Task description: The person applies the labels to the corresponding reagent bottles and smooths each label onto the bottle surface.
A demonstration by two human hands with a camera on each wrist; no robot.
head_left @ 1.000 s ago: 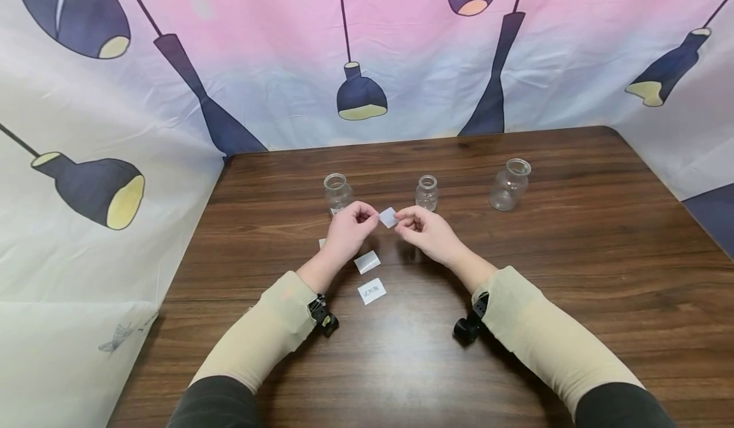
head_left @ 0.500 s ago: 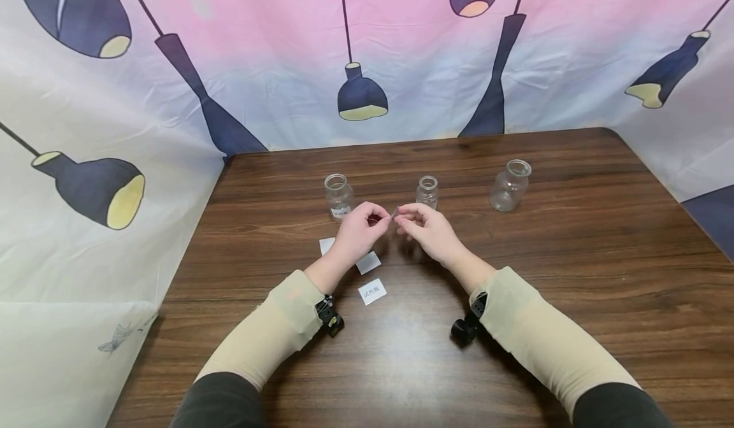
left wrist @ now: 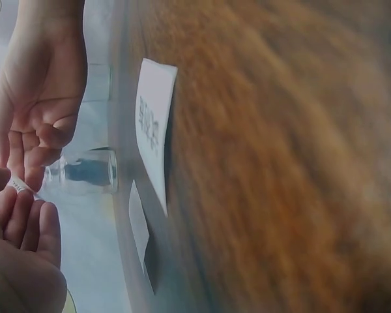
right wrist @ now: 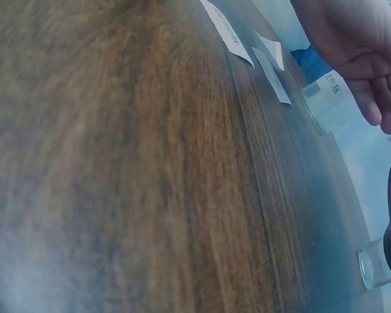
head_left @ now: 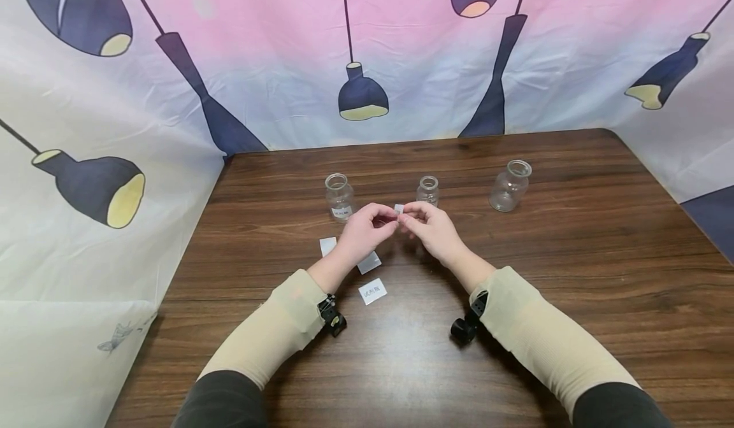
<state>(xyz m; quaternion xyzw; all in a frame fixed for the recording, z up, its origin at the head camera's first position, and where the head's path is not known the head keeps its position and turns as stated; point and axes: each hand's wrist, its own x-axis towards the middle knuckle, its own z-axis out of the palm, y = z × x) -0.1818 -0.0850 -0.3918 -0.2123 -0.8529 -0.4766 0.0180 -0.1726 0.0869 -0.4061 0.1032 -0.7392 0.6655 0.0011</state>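
Note:
Both hands meet over the table in front of the small middle jar [head_left: 427,189]. A small white sticker label [head_left: 399,208] is between their fingertips; in the left wrist view dark marks show on this label [left wrist: 17,184]. My left hand [head_left: 367,232] pinches it from the left, thumb and fingers curled. From the other side my right hand [head_left: 434,229] pinches its right edge. The fingers hide much of the label. A glass jar [head_left: 338,192] to the left bears a handwritten label [head_left: 342,213] low on its front.
A paper piece with handwriting [head_left: 373,292] lies nearest the person on the wooden table [head_left: 550,326]. Behind it lie a greyish piece [head_left: 369,263] and a white piece [head_left: 328,246], partly behind the left forearm. A third glass jar [head_left: 510,187] stands at the right.
The hands have come closer together, the left moving right. The label, first flat to view, turned edge-on and now shows as a small upright piece. The left jar's label has come into view.

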